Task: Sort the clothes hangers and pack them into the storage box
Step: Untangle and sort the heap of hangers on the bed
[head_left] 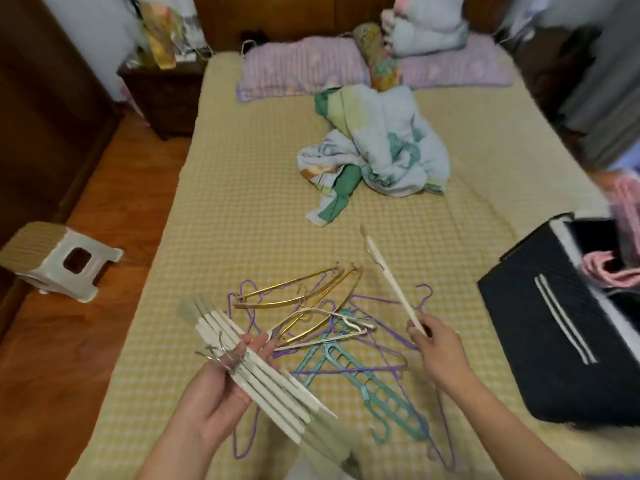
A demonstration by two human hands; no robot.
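My left hand (221,386) grips a stacked bundle of several white hangers (263,372), their metal hooks looped over my fingers. My right hand (438,348) pinches one end of a single white hanger (388,275), which points up and away over the bed. Between my hands a loose pile lies on the yellow bedspread: gold hangers (304,299), thin purple wire hangers (381,341) and a teal plastic hanger (377,389). The black storage box (554,327) stands open at the right edge of the bed, with pink items (606,271) inside.
A crumpled blue-and-green blanket (377,147) lies mid-bed, with purple pillows (304,67) at the head. A small white stool (59,261) lies tipped on the wooden floor to the left. A dark nightstand (162,95) stands by the bed's far left corner.
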